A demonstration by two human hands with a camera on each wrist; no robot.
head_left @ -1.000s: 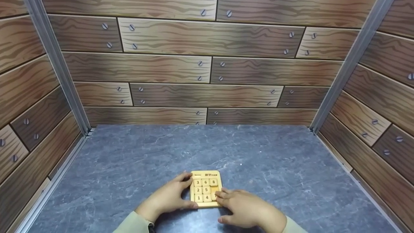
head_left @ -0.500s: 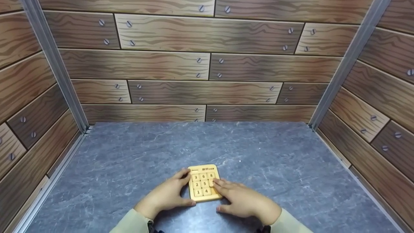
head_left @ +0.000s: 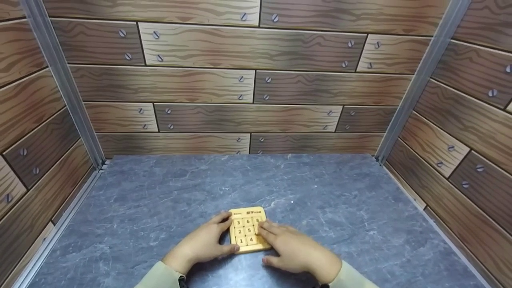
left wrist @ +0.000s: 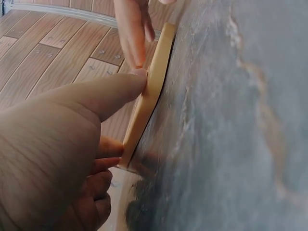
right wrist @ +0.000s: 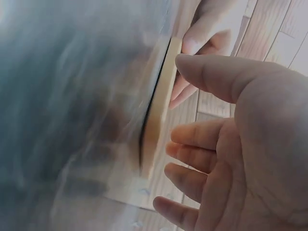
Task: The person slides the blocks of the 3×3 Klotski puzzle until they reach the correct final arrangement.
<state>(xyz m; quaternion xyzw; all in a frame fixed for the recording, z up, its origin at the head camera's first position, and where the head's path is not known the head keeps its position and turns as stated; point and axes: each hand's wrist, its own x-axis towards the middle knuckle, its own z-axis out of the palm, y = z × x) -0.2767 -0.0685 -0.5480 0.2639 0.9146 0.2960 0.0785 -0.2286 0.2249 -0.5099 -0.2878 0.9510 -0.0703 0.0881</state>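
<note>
A yellow number-tile board (head_left: pixel 249 248) lies on the blue-grey tabletop. Its visible tiles read 3, 6, 8 on top, 2, 5 in the middle, 1, 4 at the bottom. My left hand (head_left: pixel 202 243) grips its left side, thumb at the lower left corner, fingers at the upper left. The fingers of my right hand (head_left: pixel 298 249) lie nearly straight, tips on the tile right of the 5, which they largely cover. In the left wrist view my left thumb presses the board's edge (left wrist: pixel 152 89). In the right wrist view the right hand (right wrist: pixel 240 139) has spread, relaxed fingers.
The marbled tabletop (head_left: pixel 200 184) spreads behind and to both sides of the board. Wood-patterned walls (head_left: pixel 252 88) stand at the back, left and right, with grey metal posts (head_left: pixel 60 80) at the back corners.
Over the last second the right fingers slid the lower right tile up beside the 5, opening the bottom right slot. Since then the right hand has stayed on that tile; the left still grips the board.
</note>
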